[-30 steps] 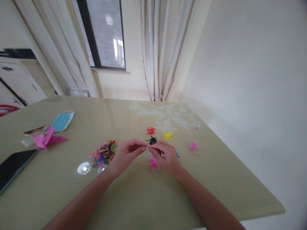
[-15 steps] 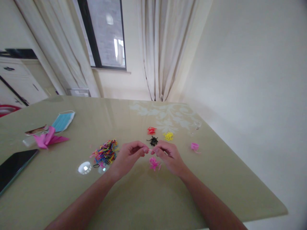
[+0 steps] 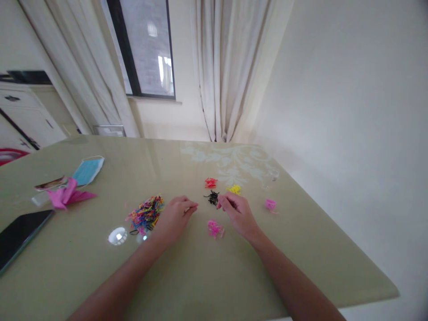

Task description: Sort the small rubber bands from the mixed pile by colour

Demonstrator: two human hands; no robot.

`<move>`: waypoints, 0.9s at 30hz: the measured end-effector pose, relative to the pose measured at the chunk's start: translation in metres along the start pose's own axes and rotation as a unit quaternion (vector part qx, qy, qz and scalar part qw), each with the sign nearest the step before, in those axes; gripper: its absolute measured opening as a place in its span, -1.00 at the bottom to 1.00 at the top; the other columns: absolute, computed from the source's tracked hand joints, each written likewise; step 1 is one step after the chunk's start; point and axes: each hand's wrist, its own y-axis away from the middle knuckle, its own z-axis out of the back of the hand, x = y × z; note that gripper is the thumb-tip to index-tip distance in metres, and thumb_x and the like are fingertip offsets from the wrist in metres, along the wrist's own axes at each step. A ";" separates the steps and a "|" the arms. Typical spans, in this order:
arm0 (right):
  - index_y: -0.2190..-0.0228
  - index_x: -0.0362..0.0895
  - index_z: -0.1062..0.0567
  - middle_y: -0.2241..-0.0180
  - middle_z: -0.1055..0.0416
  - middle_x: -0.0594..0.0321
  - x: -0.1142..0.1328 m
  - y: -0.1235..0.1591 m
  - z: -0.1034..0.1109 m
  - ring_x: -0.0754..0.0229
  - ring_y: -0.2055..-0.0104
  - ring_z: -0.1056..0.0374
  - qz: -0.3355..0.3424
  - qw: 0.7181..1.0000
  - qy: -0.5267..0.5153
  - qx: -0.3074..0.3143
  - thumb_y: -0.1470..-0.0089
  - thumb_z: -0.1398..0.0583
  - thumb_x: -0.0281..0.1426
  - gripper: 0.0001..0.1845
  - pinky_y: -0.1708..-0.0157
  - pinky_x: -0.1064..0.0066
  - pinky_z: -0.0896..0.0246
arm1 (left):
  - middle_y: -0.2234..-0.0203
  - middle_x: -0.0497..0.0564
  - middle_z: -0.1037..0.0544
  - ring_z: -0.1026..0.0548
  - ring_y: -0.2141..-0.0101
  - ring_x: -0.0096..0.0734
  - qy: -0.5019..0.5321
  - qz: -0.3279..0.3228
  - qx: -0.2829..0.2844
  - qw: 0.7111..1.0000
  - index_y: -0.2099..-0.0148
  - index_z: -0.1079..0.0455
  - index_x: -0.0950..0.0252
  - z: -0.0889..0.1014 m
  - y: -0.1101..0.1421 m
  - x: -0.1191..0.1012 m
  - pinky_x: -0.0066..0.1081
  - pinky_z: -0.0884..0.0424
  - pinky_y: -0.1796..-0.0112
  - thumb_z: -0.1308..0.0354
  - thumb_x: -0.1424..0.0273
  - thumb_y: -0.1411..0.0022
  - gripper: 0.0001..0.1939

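In my head view I have both bare hands over the pale green table, well in from its far edge. The left hand has thumb and fingertips drawn together; I cannot tell whether anything is pinched between them. Just beside it, toward the surface's left side, lies the mixed-colour pile of small bands. My right hand, apart from the left, has its thumb and forefinger bent together at the black pile; I cannot make out whether it grips a band. The yellow pile sits just beyond that hand, and the red pile is nearer the far edge than the black one. The pink pile lies between the hands, closer to the near edge. A small pink piece rests between the right hand and the right edge. Toward the left side I see a clear dome, a phone, a pink folded paper and a blue mask.
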 end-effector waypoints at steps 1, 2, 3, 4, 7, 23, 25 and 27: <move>0.49 -0.15 -0.57 0.58 -0.28 0.32 0.000 0.000 0.000 0.28 0.53 -0.15 -0.001 1.000 0.001 -0.001 -0.34 -0.16 -0.04 -0.47 0.50 0.42 0.01 | 0.16 0.13 -0.66 -0.58 0.09 -0.09 -0.048 0.017 -0.017 0.999 0.09 -0.66 0.25 0.004 -0.002 0.007 -0.19 -0.41 0.00 -0.09 0.32 -0.42 -0.71; 0.49 -0.14 -0.57 0.58 -0.28 0.32 -0.001 0.000 0.000 0.27 0.53 -0.15 -0.001 1.000 0.002 -0.002 -0.34 -0.16 -0.04 -0.47 0.50 0.42 0.01 | 0.15 0.15 -0.66 -0.58 0.07 -0.04 -0.088 0.033 -0.025 0.995 0.10 -0.65 0.26 0.008 -0.003 0.013 -0.16 -0.40 -0.02 -0.11 0.30 -0.41 -0.72; 0.49 -0.14 -0.57 0.58 -0.28 0.32 -0.001 0.000 0.000 0.27 0.53 -0.15 0.000 1.000 0.004 -0.003 -0.34 -0.16 -0.04 -0.48 0.50 0.42 0.00 | 0.14 0.15 -0.66 -0.58 0.06 -0.02 -0.116 0.044 -0.024 0.992 0.11 -0.64 0.26 0.011 -0.004 0.018 -0.15 -0.40 -0.03 -0.13 0.29 -0.39 -0.73; 0.49 -0.14 -0.57 0.58 -0.28 0.32 -0.001 0.000 0.001 0.27 0.53 -0.15 0.001 1.000 0.006 -0.004 -0.34 -0.16 -0.05 -0.49 0.49 0.42 0.00 | 0.13 0.15 -0.66 -0.58 0.06 -0.01 -0.131 0.052 -0.017 0.990 0.11 -0.63 0.26 0.012 -0.004 0.021 -0.15 -0.40 -0.03 -0.15 0.28 -0.38 -0.75; 0.49 -0.14 -0.57 0.58 -0.28 0.32 -0.001 0.001 0.000 0.27 0.53 -0.15 0.007 1.000 0.011 -0.007 -0.34 -0.16 -0.09 -0.51 0.49 0.42 0.00 | 0.13 0.13 -0.66 -0.59 0.08 -0.07 -0.130 0.066 0.015 0.989 0.13 -0.60 0.25 0.013 -0.005 0.025 -0.20 -0.42 0.02 -0.18 0.30 -0.36 -0.80; 0.50 -0.13 -0.56 0.57 -0.30 0.32 0.000 0.001 0.001 0.27 0.53 -0.14 0.011 1.000 0.019 -0.020 -0.34 -0.16 -0.15 -0.55 0.48 0.42 0.00 | 0.17 0.15 -0.61 -0.57 0.10 -0.11 -0.177 0.063 0.046 0.981 0.21 -0.53 0.29 0.011 -0.002 0.020 -0.22 -0.39 0.04 -0.09 0.44 -0.40 -0.81; 0.51 -0.13 -0.55 0.58 -0.29 0.32 -0.001 0.001 0.002 0.26 0.53 -0.15 0.011 0.999 0.023 -0.038 -0.34 -0.15 -0.14 -0.54 0.48 0.41 -0.01 | 0.19 0.17 -0.60 -0.57 0.11 -0.10 -0.177 0.053 0.055 0.981 0.24 -0.50 0.30 0.011 -0.001 0.020 -0.21 -0.38 0.03 -0.06 0.47 -0.40 -0.81; 0.51 -0.13 -0.54 0.58 -0.28 0.32 -0.002 0.001 0.003 0.26 0.52 -0.16 0.009 0.998 0.030 -0.061 -0.34 -0.14 -0.13 -0.52 0.48 0.41 -0.01 | 0.23 0.17 -0.60 -0.55 0.13 -0.11 -0.150 0.034 0.057 0.986 0.26 -0.46 0.30 0.009 -0.002 0.017 -0.21 -0.37 0.05 -0.03 0.49 -0.40 -0.79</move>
